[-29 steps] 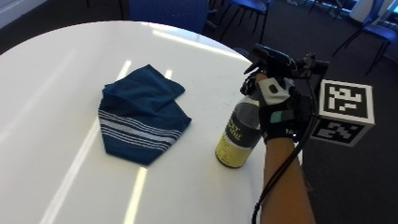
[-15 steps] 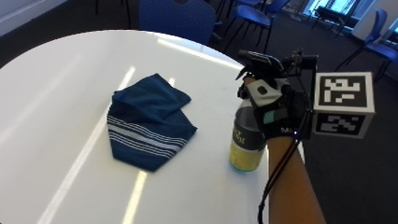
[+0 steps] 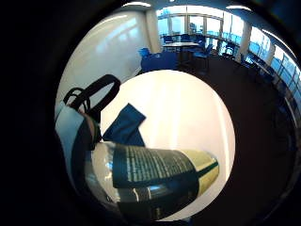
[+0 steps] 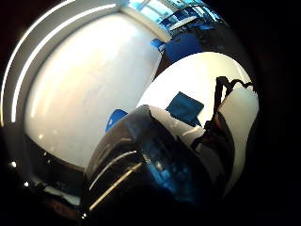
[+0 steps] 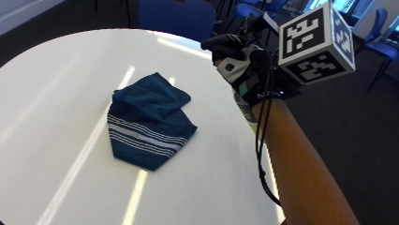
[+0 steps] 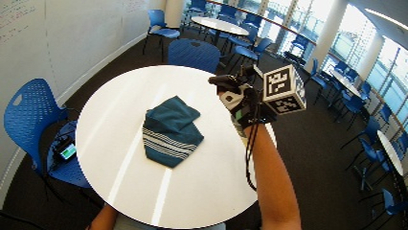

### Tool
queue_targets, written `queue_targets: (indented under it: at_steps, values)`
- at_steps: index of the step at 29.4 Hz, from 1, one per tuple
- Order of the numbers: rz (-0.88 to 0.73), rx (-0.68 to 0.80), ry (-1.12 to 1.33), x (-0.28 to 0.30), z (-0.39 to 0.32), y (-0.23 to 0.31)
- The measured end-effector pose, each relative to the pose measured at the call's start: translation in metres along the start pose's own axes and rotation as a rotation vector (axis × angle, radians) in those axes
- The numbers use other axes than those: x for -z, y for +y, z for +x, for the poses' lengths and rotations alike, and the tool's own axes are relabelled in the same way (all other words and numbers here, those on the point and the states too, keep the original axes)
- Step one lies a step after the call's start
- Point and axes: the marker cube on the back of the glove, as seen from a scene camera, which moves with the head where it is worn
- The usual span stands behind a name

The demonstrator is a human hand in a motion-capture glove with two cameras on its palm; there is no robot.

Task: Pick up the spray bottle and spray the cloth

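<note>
The round white tabletop [image 5: 56,93] carries a dark blue cloth [image 5: 150,119] with white stripes along its near edge; the cloth lies crumpled left of centre, flat on the surface.

The gloved right hand [image 5: 249,77] is positioned at the right edge of the tabletop, to the right of the cloth and apart from it. The grip is closed around the spray bottle [image 5: 244,104]: the fingers wrap the bottle body, and only a small part of the bottle shows below the glove in the outside view. Whether the bottle base touches the tabletop cannot be determined.

In the little finger side palm view, the bottle's dark label with a yellow-green band fills the area closest to the palm, with the cloth on the tabletop beyond it.

Blue chairs [image 6: 32,120] stand around the tabletop.
</note>
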Motion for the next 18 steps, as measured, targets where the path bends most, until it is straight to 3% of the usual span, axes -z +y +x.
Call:
queue_targets:
  at_steps: [8,18]
  values:
    - [0.018,0.158,0.293,-0.028,-0.020,-0.011]
    - [0.033,0.316,0.484,-0.044,-0.045,-0.003]
